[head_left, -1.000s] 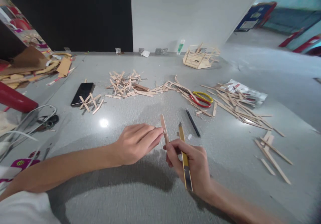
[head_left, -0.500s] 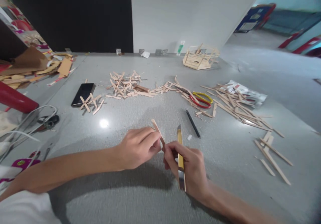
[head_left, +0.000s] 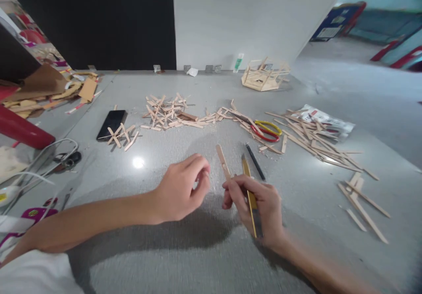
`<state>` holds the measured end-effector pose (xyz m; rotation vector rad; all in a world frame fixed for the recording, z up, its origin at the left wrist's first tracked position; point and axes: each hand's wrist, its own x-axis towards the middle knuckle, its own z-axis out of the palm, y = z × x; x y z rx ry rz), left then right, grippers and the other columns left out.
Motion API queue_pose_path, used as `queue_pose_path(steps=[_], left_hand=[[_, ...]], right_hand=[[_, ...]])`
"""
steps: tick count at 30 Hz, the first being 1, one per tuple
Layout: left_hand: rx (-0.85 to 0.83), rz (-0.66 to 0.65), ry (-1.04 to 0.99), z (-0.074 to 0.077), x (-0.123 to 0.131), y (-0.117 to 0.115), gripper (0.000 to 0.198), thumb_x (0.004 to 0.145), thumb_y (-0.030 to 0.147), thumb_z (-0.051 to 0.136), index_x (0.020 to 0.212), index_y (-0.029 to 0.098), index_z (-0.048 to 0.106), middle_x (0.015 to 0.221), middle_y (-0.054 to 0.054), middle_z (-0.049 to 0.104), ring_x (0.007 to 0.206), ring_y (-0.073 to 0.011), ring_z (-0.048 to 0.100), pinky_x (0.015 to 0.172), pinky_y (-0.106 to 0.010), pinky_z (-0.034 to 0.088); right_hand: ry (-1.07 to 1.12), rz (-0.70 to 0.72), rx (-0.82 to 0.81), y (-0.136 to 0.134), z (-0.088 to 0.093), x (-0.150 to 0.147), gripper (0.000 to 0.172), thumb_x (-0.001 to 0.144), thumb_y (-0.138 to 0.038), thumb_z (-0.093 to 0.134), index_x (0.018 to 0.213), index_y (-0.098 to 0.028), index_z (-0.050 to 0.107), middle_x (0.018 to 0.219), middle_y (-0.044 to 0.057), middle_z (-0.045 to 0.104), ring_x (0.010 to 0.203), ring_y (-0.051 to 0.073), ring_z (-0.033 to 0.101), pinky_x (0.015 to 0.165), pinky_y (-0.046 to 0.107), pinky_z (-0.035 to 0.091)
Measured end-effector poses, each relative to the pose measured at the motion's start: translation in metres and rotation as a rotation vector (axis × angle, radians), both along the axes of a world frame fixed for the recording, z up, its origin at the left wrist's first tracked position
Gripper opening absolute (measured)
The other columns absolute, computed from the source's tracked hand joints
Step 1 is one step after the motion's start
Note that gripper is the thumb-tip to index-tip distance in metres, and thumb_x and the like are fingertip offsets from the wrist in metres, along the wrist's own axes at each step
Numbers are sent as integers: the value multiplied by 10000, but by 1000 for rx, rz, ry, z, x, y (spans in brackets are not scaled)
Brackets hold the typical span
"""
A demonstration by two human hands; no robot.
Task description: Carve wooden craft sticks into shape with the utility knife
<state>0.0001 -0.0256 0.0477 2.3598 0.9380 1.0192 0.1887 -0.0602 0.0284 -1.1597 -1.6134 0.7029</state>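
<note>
My right hand (head_left: 255, 204) grips a yellow utility knife (head_left: 249, 193) and also pinches a wooden craft stick (head_left: 223, 162) that points up and away from me. My left hand (head_left: 183, 186) hovers just left of the stick with its fingers curled loosely and nothing between them. Both hands are over the grey floor (head_left: 204, 250) close to me.
Heaps of craft sticks (head_left: 168, 111) lie ahead, more sticks (head_left: 310, 138) with a plastic bag to the right. Red and yellow scissors (head_left: 265, 130), a black pen (head_left: 254, 162), a black phone (head_left: 111, 122) and a stick-built frame (head_left: 265, 74) lie farther off. Cardboard scraps and cables sit left.
My left hand has let go of the stick and drawn back a little to the left. The right hand now holds the stick alone, together with the knife.
</note>
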Motion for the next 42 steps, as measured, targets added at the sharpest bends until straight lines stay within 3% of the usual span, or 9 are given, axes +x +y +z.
queue_pose_path(steps=[4, 7, 10, 16, 20, 25, 28, 35, 42], left_hand=[[-216, 56, 131, 5, -7, 20, 245, 989, 228, 473, 749, 184, 456, 615, 42, 495, 530, -95, 452, 509, -233, 364], [-345, 13, 22, 10, -10, 26, 114, 962, 282, 572, 982, 170, 579, 769, 2, 602, 616, -112, 567, 518, -222, 427], [-610, -117, -201, 21, -11, 25, 329, 1038, 406, 450, 1209, 157, 580, 866, -53, 654, 644, -129, 640, 443, -197, 446], [-768, -193, -247, 32, -10, 22, 345, 994, 417, 574, 812, 130, 637, 679, -32, 656, 528, -89, 609, 402, -143, 425], [-763, -140, -183, 12, -11, 39, 395, 992, 409, 570, 721, 127, 627, 645, -44, 670, 482, -84, 595, 405, -154, 424], [-842, -113, -125, -31, -10, 61, 403, 967, 388, 595, 669, 119, 632, 559, -28, 635, 411, -77, 523, 403, -172, 398], [-826, -90, -129, -49, -9, 62, 417, 987, 384, 551, 659, 132, 608, 530, -11, 614, 393, -75, 506, 414, -173, 393], [-736, -78, -154, -57, -7, 56, 446, 1003, 449, 516, 673, 152, 565, 608, -6, 631, 459, -87, 574, 503, -193, 440], [-741, -57, -138, -56, -6, 55, 448, 994, 425, 534, 636, 156, 555, 523, 17, 581, 417, -83, 531, 495, -200, 417]], right_hand=[[-1, 56, 41, -5, -2, 0, 266, 1004, -234, 533, 759, -194, 629, 501, -43, 617, 392, 109, 580, 445, 198, 476], [16, 90, -8, -6, -3, 0, 290, 1004, -256, 533, 734, -192, 619, 488, -39, 615, 378, 115, 579, 429, 204, 466], [35, 119, -59, -6, -4, 0, 292, 1000, -268, 533, 735, -189, 626, 473, -35, 608, 357, 123, 572, 406, 211, 450], [49, 179, -82, -7, -11, 2, 275, 1056, -334, 474, 886, -187, 633, 556, -20, 620, 433, 129, 583, 452, 223, 465], [99, -24, -31, 0, -23, 9, 383, 1061, -440, 452, 1350, -190, 420, 751, -11, 629, 498, 133, 549, 476, 246, 472], [-67, -55, -45, 12, -30, 15, 187, 1001, -321, 599, 1109, -192, 680, 802, 20, 680, 549, 128, 597, 514, 242, 513], [-34, 4, -85, 16, -34, 15, 211, 975, -290, 644, 1152, -188, 700, 700, -11, 668, 453, 109, 560, 450, 222, 494], [-60, 38, -8, 23, -41, 16, 141, 933, -313, 707, 851, -199, 719, 732, 22, 674, 522, 139, 610, 468, 242, 519], [-4, -4, 1, 24, -45, 16, 102, 949, -250, 698, 1040, -221, 735, 723, -6, 688, 469, 123, 599, 434, 232, 512]])
